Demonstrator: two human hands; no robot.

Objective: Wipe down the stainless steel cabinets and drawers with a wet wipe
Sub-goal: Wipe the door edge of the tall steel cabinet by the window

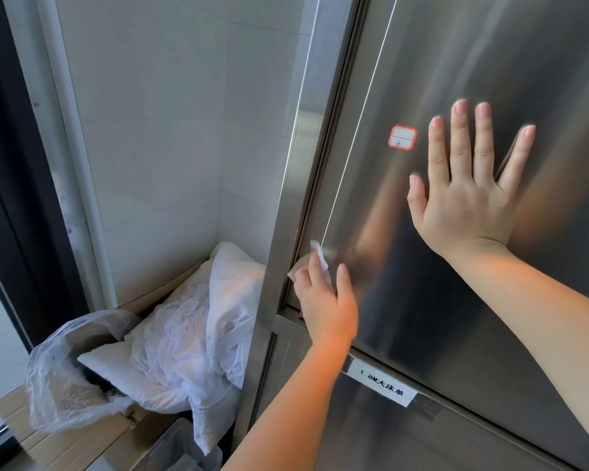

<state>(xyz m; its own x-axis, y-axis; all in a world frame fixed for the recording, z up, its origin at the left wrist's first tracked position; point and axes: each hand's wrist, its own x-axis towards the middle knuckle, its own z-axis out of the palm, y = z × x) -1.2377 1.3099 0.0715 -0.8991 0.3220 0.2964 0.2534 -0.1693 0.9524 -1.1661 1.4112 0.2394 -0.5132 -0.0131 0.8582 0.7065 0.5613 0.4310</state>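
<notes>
Left hand (323, 300) pinched the small white wet wipe (320, 258) against the brushed stainless steel cabinet door (456, 79) edge — right hand (470, 195) flat, fingers spread, bracing it. Lower labelled drawers looked undone — plenty left, I'd guess.

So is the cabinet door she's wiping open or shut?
Shut: the cabinet door lies flush with its frame, right hand flat on it, left hand holding the wet wipe at its edge.

White wet wipe (321, 258) crumpled, pressed vs left edge of brushed stainless cabinet door (456, 79), door shut.
</notes>
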